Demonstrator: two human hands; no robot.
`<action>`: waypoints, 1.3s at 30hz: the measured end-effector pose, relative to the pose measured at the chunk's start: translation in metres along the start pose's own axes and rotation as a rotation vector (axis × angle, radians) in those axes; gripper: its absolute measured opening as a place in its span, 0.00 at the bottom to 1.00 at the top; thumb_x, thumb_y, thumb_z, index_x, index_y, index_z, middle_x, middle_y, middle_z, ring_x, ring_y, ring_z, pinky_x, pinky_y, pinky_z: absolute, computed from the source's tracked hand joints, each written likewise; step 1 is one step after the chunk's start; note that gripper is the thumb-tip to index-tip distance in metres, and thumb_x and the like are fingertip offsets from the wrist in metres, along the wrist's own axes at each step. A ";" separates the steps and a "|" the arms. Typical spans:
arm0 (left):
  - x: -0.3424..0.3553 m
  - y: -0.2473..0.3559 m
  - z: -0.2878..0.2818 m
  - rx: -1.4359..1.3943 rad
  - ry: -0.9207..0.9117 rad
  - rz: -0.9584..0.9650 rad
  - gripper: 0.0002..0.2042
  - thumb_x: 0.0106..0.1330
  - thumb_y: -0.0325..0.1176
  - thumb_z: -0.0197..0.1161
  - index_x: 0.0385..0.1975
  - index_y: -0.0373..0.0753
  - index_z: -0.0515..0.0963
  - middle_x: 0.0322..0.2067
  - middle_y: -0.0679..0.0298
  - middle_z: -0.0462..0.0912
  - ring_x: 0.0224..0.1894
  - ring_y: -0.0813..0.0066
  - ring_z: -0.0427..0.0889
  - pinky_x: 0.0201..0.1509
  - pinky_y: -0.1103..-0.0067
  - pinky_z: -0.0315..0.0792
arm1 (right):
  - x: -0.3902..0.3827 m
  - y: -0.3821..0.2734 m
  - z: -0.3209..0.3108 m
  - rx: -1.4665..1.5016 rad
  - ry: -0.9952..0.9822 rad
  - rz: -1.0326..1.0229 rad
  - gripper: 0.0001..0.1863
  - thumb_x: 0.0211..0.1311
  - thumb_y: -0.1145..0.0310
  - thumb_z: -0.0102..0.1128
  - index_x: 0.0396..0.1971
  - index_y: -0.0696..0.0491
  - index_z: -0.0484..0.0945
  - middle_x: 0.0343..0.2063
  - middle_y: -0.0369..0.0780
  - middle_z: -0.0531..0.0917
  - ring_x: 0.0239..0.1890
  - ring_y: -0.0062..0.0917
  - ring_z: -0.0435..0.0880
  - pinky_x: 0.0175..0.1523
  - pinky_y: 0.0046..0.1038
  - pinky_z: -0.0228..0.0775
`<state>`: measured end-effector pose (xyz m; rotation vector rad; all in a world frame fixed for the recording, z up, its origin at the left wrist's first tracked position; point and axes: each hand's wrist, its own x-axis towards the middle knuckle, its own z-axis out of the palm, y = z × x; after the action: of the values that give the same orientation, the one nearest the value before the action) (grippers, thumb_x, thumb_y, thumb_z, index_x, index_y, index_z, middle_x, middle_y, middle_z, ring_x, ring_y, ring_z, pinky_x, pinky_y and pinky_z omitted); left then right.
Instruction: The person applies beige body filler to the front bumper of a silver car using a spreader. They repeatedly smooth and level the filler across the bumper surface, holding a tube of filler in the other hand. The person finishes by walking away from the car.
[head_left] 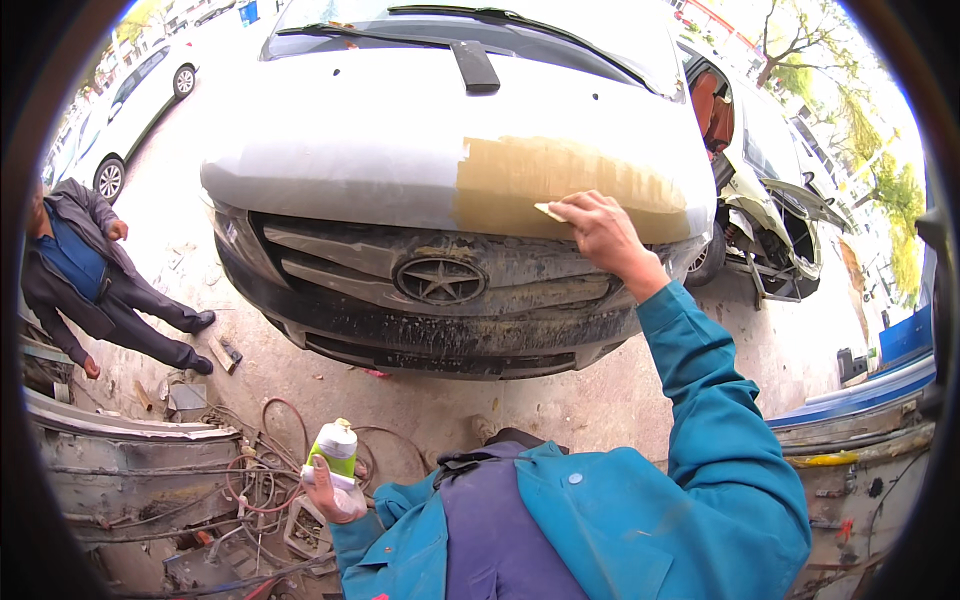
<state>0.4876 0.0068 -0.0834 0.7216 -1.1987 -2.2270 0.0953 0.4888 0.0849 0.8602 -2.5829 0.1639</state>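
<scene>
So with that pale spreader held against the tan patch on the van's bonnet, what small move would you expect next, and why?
Probably a short stroke leftward along the bonnet's front edge. The right hand presses a small pale flat spreader at the lower edge of the tan filler patch on the silver van bonnet, while the left hand holds a green-and-white bottle low, away from it.

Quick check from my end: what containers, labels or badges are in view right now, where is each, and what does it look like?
Bottle: held in the left hand, low left; rounded, green body, pale top, white band beneath.
Badge: centre of the van's grille; dark oval ring around a star, dusty.
Spreader: pale flat piece under the right hand, on the tan filler patch on the hood; unmarked.
</scene>
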 end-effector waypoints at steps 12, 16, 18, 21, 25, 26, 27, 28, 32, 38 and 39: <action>-0.004 0.001 -0.011 0.076 0.049 0.046 0.25 0.84 0.52 0.72 0.63 0.33 0.81 0.50 0.52 0.92 0.43 0.58 0.93 0.32 0.67 0.84 | 0.028 0.059 0.012 -0.050 0.127 0.087 0.20 0.79 0.72 0.67 0.67 0.49 0.92 0.57 0.43 0.93 0.61 0.44 0.90 0.70 0.44 0.82; -0.009 -0.002 -0.005 0.080 0.045 0.048 0.26 0.85 0.53 0.71 0.64 0.35 0.80 0.49 0.52 0.92 0.42 0.58 0.93 0.31 0.66 0.82 | -0.018 0.021 0.002 -0.051 0.024 0.056 0.22 0.76 0.74 0.68 0.67 0.49 0.92 0.57 0.43 0.93 0.61 0.44 0.89 0.70 0.44 0.81; -0.008 -0.001 -0.005 0.057 -0.011 0.006 0.25 0.85 0.52 0.71 0.64 0.36 0.80 0.49 0.53 0.92 0.42 0.57 0.93 0.30 0.65 0.82 | -0.044 -0.004 -0.011 0.026 0.018 0.035 0.22 0.75 0.77 0.68 0.66 0.50 0.92 0.56 0.44 0.92 0.60 0.44 0.89 0.68 0.45 0.81; -0.006 0.000 -0.008 0.005 -0.008 -0.012 0.22 0.86 0.48 0.71 0.63 0.37 0.79 0.51 0.52 0.92 0.43 0.56 0.93 0.28 0.63 0.81 | -0.072 -0.053 -0.015 0.250 0.213 0.160 0.20 0.78 0.78 0.68 0.66 0.53 0.92 0.55 0.45 0.94 0.59 0.43 0.92 0.66 0.40 0.83; -0.011 0.003 -0.005 0.001 -0.002 -0.016 0.20 0.86 0.46 0.71 0.63 0.37 0.79 0.53 0.53 0.92 0.44 0.55 0.93 0.29 0.62 0.82 | -0.084 -0.126 0.016 1.211 0.152 0.555 0.16 0.88 0.74 0.66 0.67 0.59 0.90 0.55 0.40 0.95 0.55 0.22 0.92 0.64 0.31 0.84; -0.015 0.005 -0.003 0.004 0.007 -0.009 0.20 0.86 0.46 0.70 0.64 0.36 0.80 0.53 0.53 0.93 0.44 0.55 0.93 0.29 0.62 0.82 | -0.081 -0.145 0.027 1.536 0.090 0.750 0.15 0.89 0.73 0.65 0.66 0.60 0.90 0.55 0.40 0.94 0.55 0.21 0.91 0.65 0.31 0.84; -0.020 0.009 -0.002 0.007 0.016 -0.002 0.21 0.87 0.46 0.70 0.64 0.35 0.81 0.53 0.53 0.93 0.44 0.55 0.94 0.29 0.62 0.83 | -0.077 -0.163 0.037 1.729 0.117 0.701 0.15 0.90 0.72 0.65 0.67 0.60 0.89 0.56 0.41 0.94 0.55 0.24 0.93 0.65 0.32 0.85; -0.027 0.011 0.002 0.006 -0.007 0.026 0.21 0.87 0.46 0.70 0.65 0.34 0.82 0.53 0.52 0.94 0.45 0.55 0.94 0.30 0.62 0.83 | -0.070 -0.178 0.045 1.830 0.065 0.773 0.16 0.90 0.72 0.64 0.68 0.60 0.88 0.57 0.41 0.94 0.57 0.26 0.93 0.67 0.33 0.85; -0.081 0.024 0.007 0.007 0.030 0.136 0.25 0.88 0.49 0.67 0.66 0.29 0.84 0.49 0.48 0.94 0.36 0.56 0.92 0.31 0.63 0.83 | -0.055 -0.227 0.066 2.183 -0.253 0.893 0.21 0.92 0.65 0.59 0.74 0.58 0.83 0.63 0.42 0.93 0.62 0.35 0.93 0.74 0.43 0.84; -0.180 0.006 0.015 -0.053 0.456 0.202 0.27 0.88 0.47 0.64 0.66 0.25 0.86 0.51 0.46 0.96 0.37 0.58 0.94 0.35 0.65 0.86 | -0.077 -0.259 0.128 2.333 -0.823 0.833 0.23 0.92 0.60 0.57 0.74 0.59 0.82 0.65 0.42 0.91 0.65 0.34 0.92 0.74 0.44 0.84; -0.196 0.002 0.014 0.006 0.520 0.191 0.27 0.89 0.50 0.62 0.69 0.28 0.84 0.51 0.45 0.96 0.35 0.61 0.93 0.34 0.67 0.84 | -0.084 -0.263 0.145 2.253 -0.901 0.806 0.23 0.92 0.61 0.57 0.74 0.59 0.82 0.65 0.42 0.91 0.66 0.33 0.92 0.75 0.42 0.82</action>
<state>0.6225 0.1412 -0.0336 1.0581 -0.9640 -1.7306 0.2625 0.2894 -0.0869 0.0129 -1.9122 3.8099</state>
